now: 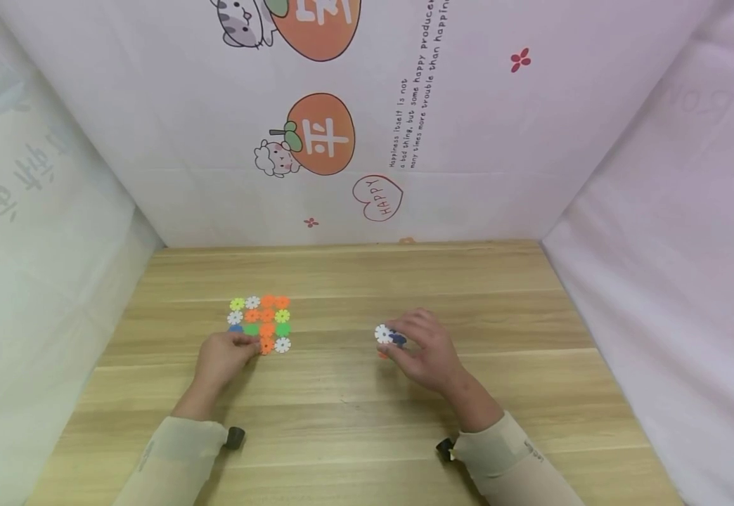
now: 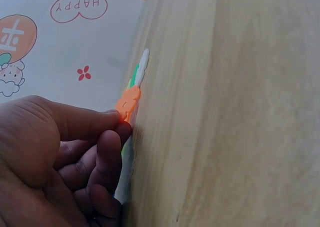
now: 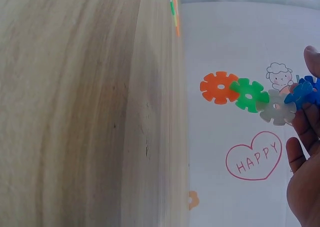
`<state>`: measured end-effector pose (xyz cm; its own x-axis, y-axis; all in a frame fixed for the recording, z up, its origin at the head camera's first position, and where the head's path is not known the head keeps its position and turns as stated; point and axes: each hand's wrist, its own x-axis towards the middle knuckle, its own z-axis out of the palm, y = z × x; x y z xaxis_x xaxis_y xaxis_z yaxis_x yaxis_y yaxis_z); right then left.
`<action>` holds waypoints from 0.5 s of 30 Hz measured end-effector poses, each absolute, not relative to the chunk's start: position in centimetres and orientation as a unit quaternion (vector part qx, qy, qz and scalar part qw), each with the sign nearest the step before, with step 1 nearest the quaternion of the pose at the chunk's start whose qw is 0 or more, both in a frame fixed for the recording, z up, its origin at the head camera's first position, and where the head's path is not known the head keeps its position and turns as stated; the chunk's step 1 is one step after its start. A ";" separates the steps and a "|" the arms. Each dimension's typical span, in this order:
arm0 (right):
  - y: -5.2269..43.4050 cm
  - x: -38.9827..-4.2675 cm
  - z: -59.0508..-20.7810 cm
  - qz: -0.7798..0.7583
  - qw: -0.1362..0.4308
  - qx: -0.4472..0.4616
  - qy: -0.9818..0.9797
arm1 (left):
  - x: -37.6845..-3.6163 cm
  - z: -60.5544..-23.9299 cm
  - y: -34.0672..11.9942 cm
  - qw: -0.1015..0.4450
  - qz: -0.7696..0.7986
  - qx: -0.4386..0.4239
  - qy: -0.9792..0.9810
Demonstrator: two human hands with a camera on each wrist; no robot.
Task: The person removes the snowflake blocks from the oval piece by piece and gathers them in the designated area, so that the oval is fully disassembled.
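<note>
On the left of the table lies a flat block of joined plastic snowflake discs point(image 1: 268, 315) in orange, white, green, yellow and blue. My left hand point(image 1: 220, 360) is at its near left corner. Thumb and fingers pinch an orange snowflake disc point(image 2: 129, 102) on its near edge, covering that corner. My right hand point(image 1: 428, 351), right of centre, holds a short chain of interlocked discs above the table. In the right wrist view, the chain runs from a blue disc point(image 3: 301, 96) at the fingers through a white disc point(image 3: 276, 108) and a green disc point(image 3: 249, 95) to an orange disc point(image 3: 220, 87).
The wooden table point(image 1: 335, 422) meets a printed white cloth wall point(image 1: 468, 176) at the back. White cloth also hangs on the left point(image 1: 44, 211) and right sides. Small black wrist cameras sit by both cuffs.
</note>
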<state>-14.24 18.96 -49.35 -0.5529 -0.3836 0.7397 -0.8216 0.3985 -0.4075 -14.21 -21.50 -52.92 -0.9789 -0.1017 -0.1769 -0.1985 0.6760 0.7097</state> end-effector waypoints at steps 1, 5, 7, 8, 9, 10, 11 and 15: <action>19.0 -14.3 -49.4 0.393 0.279 0.383 -0.788 | -14.2 -52.9 -21.5 0.063 0.393 -0.084 0.914; 19.0 -14.3 -49.4 0.395 0.279 0.385 -0.786 | -14.3 -52.8 -21.6 0.065 0.391 -0.090 0.914; 18.9 -14.3 -49.5 0.396 0.278 0.384 -0.787 | -14.4 -52.8 -21.6 0.064 0.390 -0.091 0.914; 18.9 -14.3 -49.5 0.396 0.277 0.384 -0.787 | -14.4 -52.9 -21.6 0.064 0.389 -0.092 0.914; 18.9 -14.3 -49.5 0.396 0.277 0.384 -0.787 | -14.4 -52.9 -21.6 0.064 0.389 -0.092 0.914; 18.9 -14.3 -49.5 0.397 0.275 0.383 -0.787 | -14.4 -52.9 -21.7 0.063 0.389 -0.092 0.915; 18.9 -14.3 -49.5 0.397 0.274 0.383 -0.788 | -14.4 -52.9 -21.7 0.063 0.388 -0.092 0.915; 18.9 -14.2 -49.5 0.397 0.270 0.383 -0.789 | -14.4 -53.0 -21.7 0.063 0.387 -0.092 0.915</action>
